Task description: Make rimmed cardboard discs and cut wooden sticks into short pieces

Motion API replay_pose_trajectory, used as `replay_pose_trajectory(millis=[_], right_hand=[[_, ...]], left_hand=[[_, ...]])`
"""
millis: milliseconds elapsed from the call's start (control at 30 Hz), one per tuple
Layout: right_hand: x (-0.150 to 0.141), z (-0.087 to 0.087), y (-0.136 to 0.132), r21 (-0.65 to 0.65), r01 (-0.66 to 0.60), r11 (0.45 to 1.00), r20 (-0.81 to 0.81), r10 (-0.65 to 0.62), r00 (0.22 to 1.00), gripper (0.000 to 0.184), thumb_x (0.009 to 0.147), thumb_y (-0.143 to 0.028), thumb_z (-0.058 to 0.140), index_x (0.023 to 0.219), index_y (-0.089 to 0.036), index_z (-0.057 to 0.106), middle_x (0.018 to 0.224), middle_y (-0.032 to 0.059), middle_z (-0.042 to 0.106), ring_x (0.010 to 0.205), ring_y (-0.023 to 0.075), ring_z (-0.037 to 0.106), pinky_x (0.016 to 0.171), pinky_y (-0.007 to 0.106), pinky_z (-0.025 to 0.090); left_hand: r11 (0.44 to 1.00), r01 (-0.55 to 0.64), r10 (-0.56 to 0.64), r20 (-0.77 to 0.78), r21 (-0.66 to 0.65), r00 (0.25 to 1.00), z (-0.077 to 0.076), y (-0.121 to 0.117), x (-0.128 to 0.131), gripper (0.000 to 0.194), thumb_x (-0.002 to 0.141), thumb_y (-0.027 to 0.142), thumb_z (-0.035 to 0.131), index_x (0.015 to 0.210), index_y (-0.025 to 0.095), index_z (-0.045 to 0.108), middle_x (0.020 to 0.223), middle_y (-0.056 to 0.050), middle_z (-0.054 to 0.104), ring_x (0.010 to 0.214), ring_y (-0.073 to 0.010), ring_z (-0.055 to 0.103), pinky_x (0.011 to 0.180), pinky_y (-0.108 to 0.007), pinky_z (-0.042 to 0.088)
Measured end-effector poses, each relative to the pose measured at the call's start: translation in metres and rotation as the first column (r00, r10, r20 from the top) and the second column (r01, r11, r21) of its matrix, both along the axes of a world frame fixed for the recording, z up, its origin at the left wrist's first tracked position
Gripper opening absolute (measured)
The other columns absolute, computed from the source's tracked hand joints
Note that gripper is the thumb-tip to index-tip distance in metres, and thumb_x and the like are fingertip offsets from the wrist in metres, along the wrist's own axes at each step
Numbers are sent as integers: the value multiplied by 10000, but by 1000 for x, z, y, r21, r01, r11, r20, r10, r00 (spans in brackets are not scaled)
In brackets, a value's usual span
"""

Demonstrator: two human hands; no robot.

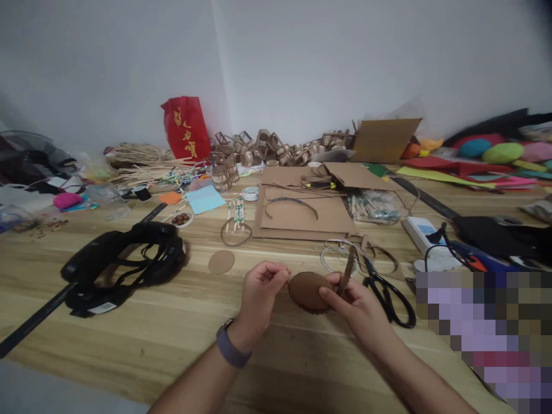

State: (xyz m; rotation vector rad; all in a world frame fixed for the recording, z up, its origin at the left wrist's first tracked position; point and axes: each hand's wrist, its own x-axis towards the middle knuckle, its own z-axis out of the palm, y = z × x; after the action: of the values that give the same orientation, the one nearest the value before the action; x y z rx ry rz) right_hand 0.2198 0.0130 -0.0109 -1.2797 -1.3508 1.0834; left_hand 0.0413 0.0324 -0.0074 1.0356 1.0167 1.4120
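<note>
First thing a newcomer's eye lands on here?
Front and centre, the left hand and right hand hold a brown cardboard disc over the wooden table. Next, the red bag at the wall, and the black headset lying left.

We see gold characters running down the front of the red paper bag (185, 127) that stands against the wall at the back of the table, but they are too blurred for us to read. A white label on the black headset (123, 265) shows print too small to make out. We find nothing else legible.
</note>
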Motion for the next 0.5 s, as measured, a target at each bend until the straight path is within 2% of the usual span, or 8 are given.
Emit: replay_pose_trajectory(millis=[167,267,500], right_hand=[[1,1,0,30,0,1000,40,-1,999,300,672,-480,687,732,-198,605,631,-15,543,601,154,483,569,279,397],[2,0,0,57,18,998,76,-22,997,285,675,-470,681,720,-200,601,624,-20,526,598,154,478,581,284,402],[4,-1,-1,99,5,995,136,-19,991,251,707,-439,654,695,-197,588,620,-18,532,604,156,501,581,283,421]], left_hand=[[997,36,-34,-45,61,998,5,-2,-2,118,674,265,695,647,163,642,727,-30,681,722,-144,609,668,-252,487],[990,59,-45,-109,131,993,7,-3,-2,112,701,264,688,660,167,653,737,-39,692,748,-157,627,728,-274,502],[953,102,-18,-286,285,958,5,-7,-5,73,769,210,653,708,170,661,793,-52,700,788,-166,646,753,-277,503]])
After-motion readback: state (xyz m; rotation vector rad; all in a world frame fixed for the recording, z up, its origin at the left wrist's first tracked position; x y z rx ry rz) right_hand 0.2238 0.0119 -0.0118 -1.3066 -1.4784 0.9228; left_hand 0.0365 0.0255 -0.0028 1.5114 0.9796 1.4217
